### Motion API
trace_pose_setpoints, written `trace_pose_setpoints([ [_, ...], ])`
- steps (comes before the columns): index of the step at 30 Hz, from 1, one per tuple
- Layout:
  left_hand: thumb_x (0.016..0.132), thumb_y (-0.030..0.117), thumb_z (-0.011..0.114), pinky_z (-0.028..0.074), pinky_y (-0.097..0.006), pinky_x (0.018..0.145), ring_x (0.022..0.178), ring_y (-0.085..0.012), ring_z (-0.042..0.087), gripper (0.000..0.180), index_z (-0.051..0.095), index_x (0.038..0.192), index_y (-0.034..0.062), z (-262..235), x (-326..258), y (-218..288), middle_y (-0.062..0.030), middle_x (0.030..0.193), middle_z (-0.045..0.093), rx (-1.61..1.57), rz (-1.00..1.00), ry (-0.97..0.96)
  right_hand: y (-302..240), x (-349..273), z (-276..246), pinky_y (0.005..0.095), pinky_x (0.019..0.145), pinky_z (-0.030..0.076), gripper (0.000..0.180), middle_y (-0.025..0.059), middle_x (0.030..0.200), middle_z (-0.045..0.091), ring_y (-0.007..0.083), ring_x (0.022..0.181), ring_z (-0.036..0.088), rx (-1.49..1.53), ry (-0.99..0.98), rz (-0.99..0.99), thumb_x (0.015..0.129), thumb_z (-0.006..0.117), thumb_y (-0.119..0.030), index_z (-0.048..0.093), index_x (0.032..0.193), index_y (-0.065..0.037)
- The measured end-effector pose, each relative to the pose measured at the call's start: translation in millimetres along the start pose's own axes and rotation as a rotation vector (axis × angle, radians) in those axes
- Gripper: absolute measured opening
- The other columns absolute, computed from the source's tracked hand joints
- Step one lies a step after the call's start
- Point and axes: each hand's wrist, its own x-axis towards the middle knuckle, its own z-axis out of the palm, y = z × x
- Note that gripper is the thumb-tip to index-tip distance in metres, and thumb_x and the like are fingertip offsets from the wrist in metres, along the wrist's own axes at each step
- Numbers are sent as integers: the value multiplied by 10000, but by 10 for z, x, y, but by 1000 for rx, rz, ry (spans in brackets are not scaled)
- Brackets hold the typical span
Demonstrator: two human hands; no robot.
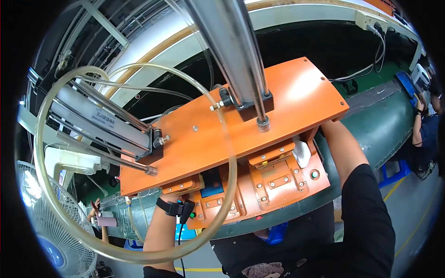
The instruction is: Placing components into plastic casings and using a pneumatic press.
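Note:
An orange press machine [185,139] stands on the bench in front of me, its top plate hiding most of both hands. Just under the plate's left front edge, my left hand [170,197] reaches in beside an orange upper block [181,185]; its fingers are out of sight. A black strap with a small device [172,207] is round that wrist. My right forearm [344,148] passes the machine's right end, and the hand disappears behind the plate. What either hand touches is hidden. A pale, shiny rounded thing [302,154] sits under the plate's right side, beside the other upper block [270,155].
Two upright air cylinders [227,46] [99,123] rise from the plate. A clear hose [41,153] loops across the front. Green buttons [314,174] sit on the lower base. A white fan [51,222] stands at left; other people [424,120] work at the far right and left.

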Motion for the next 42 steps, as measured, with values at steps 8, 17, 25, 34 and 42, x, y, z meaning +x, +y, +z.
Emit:
trace_pose_setpoints([
  [8,888,208,713,497,-332,945,1066,-188,604,344,615,1187,69,-60,141,444,-58,1195,633,-259,69,-144,-98,-763,-639,282,725,486,442,55,1051,592,144,787,551,627,-196,57,923,575,-397,560,1247,-98],
  [17,885,203,721,500,-324,942,1062,-177,604,344,614,1178,58,52,-576,244,-55,1194,637,-306,297,-112,-335,-2683,-1424,411,833,566,455,144,1067,648,265,912,662,1511,-204,585,943,552,-407,510,1244,-68],
  [25,764,183,774,452,-434,984,1119,-348,598,408,643,1125,47,291,-1785,732,-167,1154,648,-86,603,493,-1005,-4110,-1291,591,994,427,942,353,1301,470,549,1183,500,1699,-688,212,729,819,-316,307,1410,83],
  [34,604,452,886,374,-545,1066,1249,-417,498,925,502,1336,36,836,-2219,1038,-200,1316,527,14,841,105,-1854,-4099,-172,504,1125,328,791,194,1407,471,319,1298,485,1874,-1407,271,870,719,-254,266,1470,-10],
  [42,648,77,784,428,-432,1035,1201,-381,527,729,502,1318,24,337,-1641,727,-192,1287,557,-35,729,232,-2076,-3928,-31,390,967,471,505,172,1323,556,257,1146,582,1644,-1217,415,1044,429,-285,322,1476,-47],
])
